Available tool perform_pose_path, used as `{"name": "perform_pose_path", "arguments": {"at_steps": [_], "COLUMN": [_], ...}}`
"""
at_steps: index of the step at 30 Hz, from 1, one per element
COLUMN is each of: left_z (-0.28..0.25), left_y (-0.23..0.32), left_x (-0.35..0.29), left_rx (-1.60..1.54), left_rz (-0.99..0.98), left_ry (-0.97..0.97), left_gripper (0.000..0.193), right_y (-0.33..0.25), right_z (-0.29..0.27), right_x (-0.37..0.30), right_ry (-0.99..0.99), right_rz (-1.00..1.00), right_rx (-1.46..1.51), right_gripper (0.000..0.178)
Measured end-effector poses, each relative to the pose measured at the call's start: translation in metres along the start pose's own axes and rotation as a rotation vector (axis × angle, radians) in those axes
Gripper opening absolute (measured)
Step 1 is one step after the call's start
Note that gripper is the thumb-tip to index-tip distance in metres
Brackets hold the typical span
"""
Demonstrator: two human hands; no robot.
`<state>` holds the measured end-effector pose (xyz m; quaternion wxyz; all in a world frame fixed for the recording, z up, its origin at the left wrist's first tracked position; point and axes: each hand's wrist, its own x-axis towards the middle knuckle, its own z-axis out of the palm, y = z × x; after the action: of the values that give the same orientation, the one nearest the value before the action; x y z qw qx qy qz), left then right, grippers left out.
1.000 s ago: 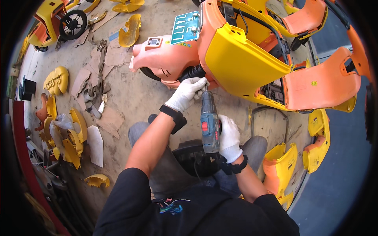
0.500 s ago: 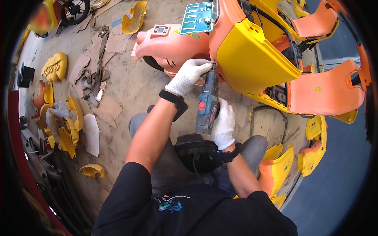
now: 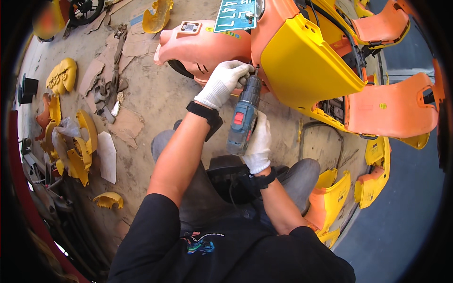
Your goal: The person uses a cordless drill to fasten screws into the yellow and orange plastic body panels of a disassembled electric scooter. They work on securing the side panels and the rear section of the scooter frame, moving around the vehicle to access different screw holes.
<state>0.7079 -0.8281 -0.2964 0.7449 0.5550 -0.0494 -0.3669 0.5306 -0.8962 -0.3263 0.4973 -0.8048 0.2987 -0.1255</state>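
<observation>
The right hand [image 3: 258,144], gloved in white, is wrapped around the grip of a blue-grey power drill [image 3: 240,123], which points away from the wearer. The left hand [image 3: 221,85], similarly gloved, has its fingers bent inward beside the bit [image 3: 256,70]; whether they pinch it or a small fastener cannot be told. The drill lies between the two hands, over the middle of the concrete floor [image 3: 153,96], its tip at the near side of an orange-and-yellow scooter [image 3: 302,66]. Right of the wearer's knees, an orange-and-yellow panel [image 3: 331,203] stands near the floor's right edge. Toward the left edge lie a curved yellow piece [image 3: 109,199], a white sheet [image 3: 107,159] and a heap of yellow shells [image 3: 81,158]. Farther off are torn cardboard [image 3: 126,126] and a lumpy yellow part [image 3: 62,78]; beyond, near the far edge, a scooped yellow cover [image 3: 156,18].
</observation>
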Motion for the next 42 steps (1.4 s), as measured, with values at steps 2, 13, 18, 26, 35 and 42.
{"name": "perform_pose_path", "arguments": {"at_steps": [2,13,18,26,35,42], "left_z": [-0.006,0.003,0.004,-0.001,-0.005,-0.007], "left_y": [-0.010,-0.004,0.000,-0.007,-0.006,-0.008], "left_x": [0.006,-0.003,-0.005,0.001,0.002,0.004], "left_rx": [-0.010,-0.092,-0.056,-0.080,-0.007,-0.005], "left_rz": [0.068,0.037,0.006,0.054,0.050,0.044], "left_ry": [0.060,-0.035,-0.012,-0.048,-0.055,-0.067], "left_gripper": [0.026,0.032,0.033,0.033,0.034,0.034], "right_y": [-0.003,0.001,0.003,0.005,0.010,0.020], "right_z": [0.004,0.012,0.012,0.013,0.018,0.018], "right_x": [-0.001,-0.001,-0.001,0.000,0.000,0.002], "right_ry": [0.023,0.081,0.053,0.041,0.044,0.045], "right_rz": [-0.034,-0.152,-0.146,-0.150,-0.071,-0.043], "right_rx": [0.019,-0.120,-0.081,-0.097,0.032,-0.035], "right_gripper": [0.028,0.032,0.033,0.033,0.035,0.035]}}
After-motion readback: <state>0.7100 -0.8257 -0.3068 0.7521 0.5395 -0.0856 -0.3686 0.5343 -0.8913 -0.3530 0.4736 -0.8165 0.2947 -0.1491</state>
